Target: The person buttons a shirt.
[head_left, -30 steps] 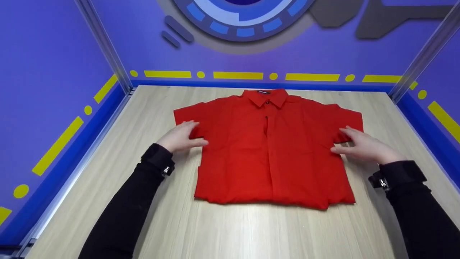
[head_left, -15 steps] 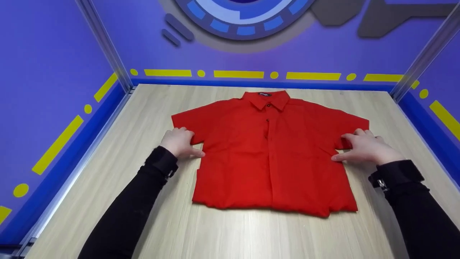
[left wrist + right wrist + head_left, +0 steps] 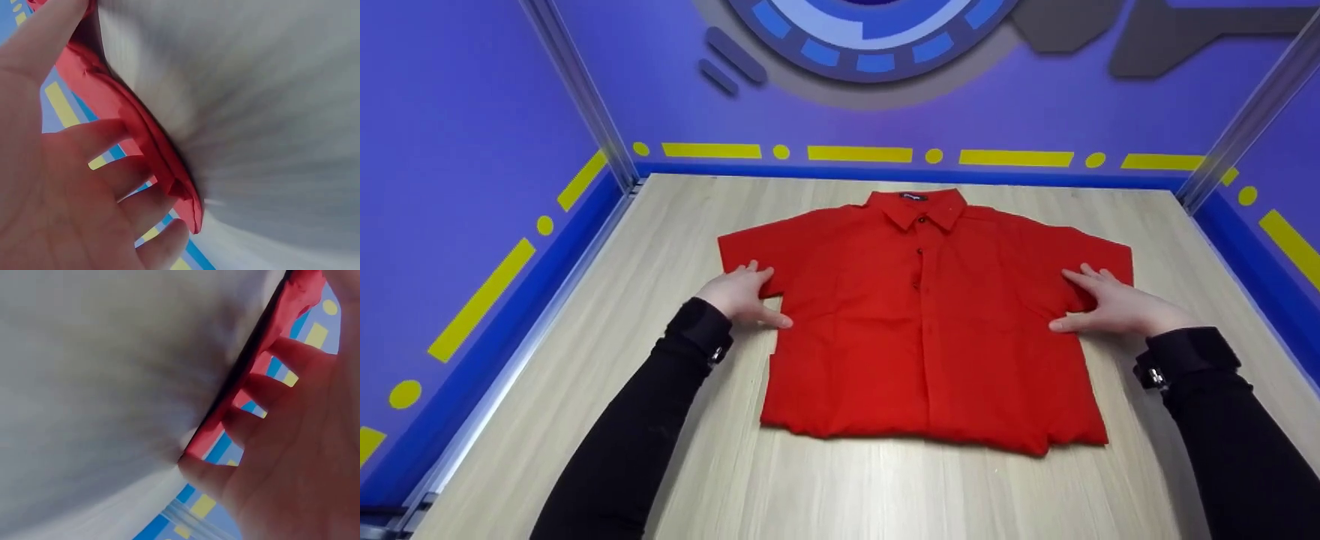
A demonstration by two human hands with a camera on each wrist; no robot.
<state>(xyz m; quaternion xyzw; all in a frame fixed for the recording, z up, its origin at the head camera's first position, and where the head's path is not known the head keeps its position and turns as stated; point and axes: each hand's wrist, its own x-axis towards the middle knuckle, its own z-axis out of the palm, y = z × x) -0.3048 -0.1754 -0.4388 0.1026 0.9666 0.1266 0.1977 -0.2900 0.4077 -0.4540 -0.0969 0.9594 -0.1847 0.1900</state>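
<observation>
A red short-sleeved shirt (image 3: 870, 360) lies front up, its collar (image 3: 921, 210) toward the back wall and its lower part folded under in a thick front edge. My left hand (image 3: 739, 296) touches the left sleeve with spread fingers, thumb beside the shirt's side edge. On the other side, my right hand (image 3: 1125, 306) rests its fingertips on the right sleeve, thumb near the side edge. Both wrist views show fingers extended against the sleeve hems, the left sleeve (image 3: 132, 112) and the right sleeve (image 3: 289, 306), without curling round the cloth.
The pale wood-grain table (image 3: 870, 487) bears the shirt. Blue-purple panels with yellow dashes, such as the back wall (image 3: 870, 124), enclose it at the back and both sides. Metal posts (image 3: 592, 105) stand at the back corners.
The shirt has come slightly nearer to me and its sleeves lie spread farther out. Both hands moved down onto the sleeves, then shifted slightly with fingers spreading.
</observation>
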